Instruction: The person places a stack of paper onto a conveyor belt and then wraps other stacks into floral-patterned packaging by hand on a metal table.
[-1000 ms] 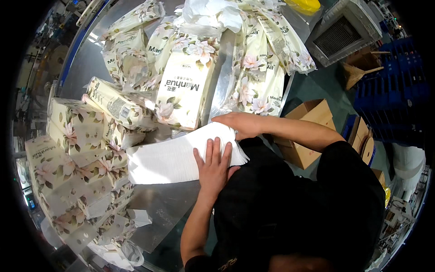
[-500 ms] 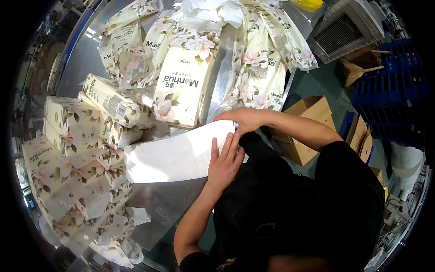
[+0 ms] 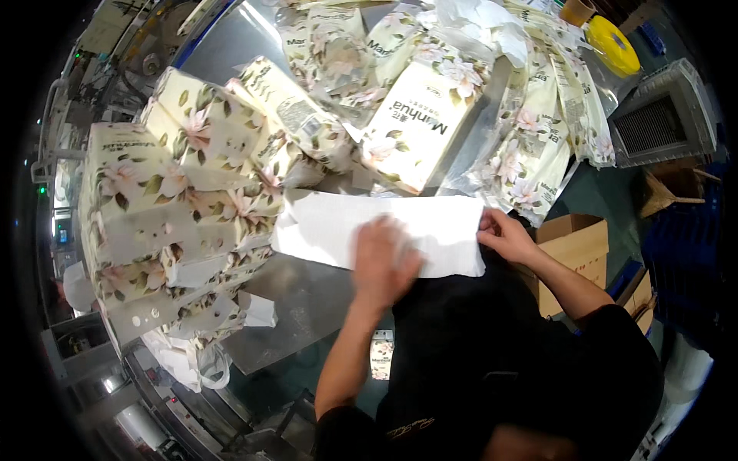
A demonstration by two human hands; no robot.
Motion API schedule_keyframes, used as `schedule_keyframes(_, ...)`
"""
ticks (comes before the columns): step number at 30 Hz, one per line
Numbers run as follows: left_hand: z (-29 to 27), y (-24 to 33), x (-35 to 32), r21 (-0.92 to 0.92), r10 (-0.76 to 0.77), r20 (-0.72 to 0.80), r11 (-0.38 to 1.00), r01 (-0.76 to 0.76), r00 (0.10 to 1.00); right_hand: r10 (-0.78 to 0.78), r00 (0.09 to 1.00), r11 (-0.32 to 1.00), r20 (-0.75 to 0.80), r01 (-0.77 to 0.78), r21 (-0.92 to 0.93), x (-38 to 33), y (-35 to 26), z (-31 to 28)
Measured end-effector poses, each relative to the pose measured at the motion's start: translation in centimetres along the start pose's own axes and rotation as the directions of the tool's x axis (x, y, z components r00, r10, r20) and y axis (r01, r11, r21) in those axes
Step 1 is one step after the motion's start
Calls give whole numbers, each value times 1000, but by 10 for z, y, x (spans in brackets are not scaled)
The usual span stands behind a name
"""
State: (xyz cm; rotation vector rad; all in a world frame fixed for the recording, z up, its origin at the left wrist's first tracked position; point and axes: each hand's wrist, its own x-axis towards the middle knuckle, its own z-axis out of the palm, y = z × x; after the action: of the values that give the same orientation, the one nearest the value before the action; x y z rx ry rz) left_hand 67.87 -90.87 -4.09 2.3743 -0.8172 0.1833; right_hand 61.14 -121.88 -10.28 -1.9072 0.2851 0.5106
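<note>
A long white block of folded tissue paper [image 3: 450, 230] lies crosswise in front of me at the table's near edge. My left hand [image 3: 380, 265] is over its middle, on the near side, and motion smears its fingers. At the block's right end, my right hand [image 3: 507, 235] has its fingers curled at the edge, thumb and fingertips against the paper. Just beyond the block lies a filled tissue pack [image 3: 419, 127] in cream floral film. Another floral pack [image 3: 296, 115] leans to its left, beside a large pile of packs [image 3: 184, 184].
Floral plastic bags [image 3: 530, 115] spread over the metal table [image 3: 284, 307] at the back right, with crumpled white film [image 3: 484, 27] among them. A yellow tape roll [image 3: 613, 44] sits at the far right. An open cardboard box [image 3: 573, 253] and a grey vented machine [image 3: 665, 115] stand to the right.
The view has shifted left, so things appear farther right. My left hand has moved from the block's right end back to its middle. My right hand has shifted along the end edge.
</note>
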Motion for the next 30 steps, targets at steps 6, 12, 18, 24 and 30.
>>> schedule_keyframes(6,-80,-160,-40,176,-604,-274,733,657,748,201,971,940,131,-229,252,-4,-36,19)
schedule_keyframes(12,-81,-200,-19,117,-783,284,602,790,554,27,993,1000,118,-26,-9,17,-46,28)
schedule_keyframes(18,-85,-187,-90,-449,-603,433,501,740,670,-94,982,996,162,92,23,25,-55,38)
schedule_keyframes(24,-100,-149,-166,-673,-747,154,399,623,646,-264,965,958,-4,261,-119,-6,-93,70)
schedule_keyframes(30,-82,-122,-249,-503,-872,-140,470,725,469,-376,927,923,3,374,89,0,-47,90)
